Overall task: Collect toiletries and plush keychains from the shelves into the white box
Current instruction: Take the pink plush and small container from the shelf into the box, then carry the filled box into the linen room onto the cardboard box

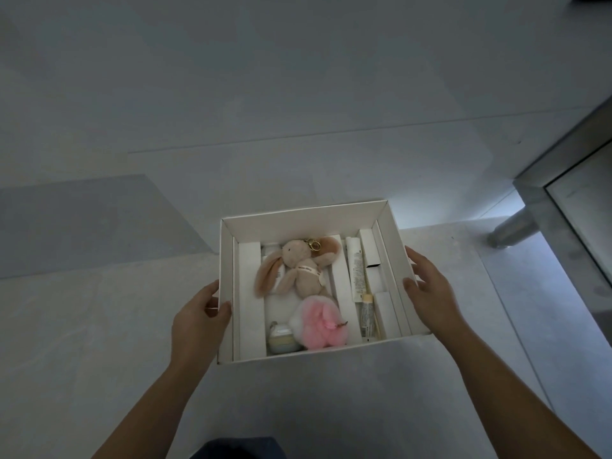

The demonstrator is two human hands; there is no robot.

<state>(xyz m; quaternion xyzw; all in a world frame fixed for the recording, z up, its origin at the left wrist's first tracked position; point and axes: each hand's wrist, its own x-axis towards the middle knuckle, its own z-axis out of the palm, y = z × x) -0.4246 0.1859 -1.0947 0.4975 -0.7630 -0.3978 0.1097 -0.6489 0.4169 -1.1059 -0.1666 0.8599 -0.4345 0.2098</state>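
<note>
Pale grey tiled floor (165, 111) fills the view, with a metal-framed stand (543, 193) at the right edge. White box (298, 223) sits low centre, between my hands. Left hand (198, 323) pinches the box's left wall, thumb inside, fingers outside. Right hand (430, 293) lies against the right wall with fingers fairly straight; can't tell if it grips. In the box: beige bunny keychain (298, 270) in the middle, pink plush keychain (319, 326) touching just below it, white tube (356, 270) along the right side, small round jar (281, 341) beside the pink plush.
</note>
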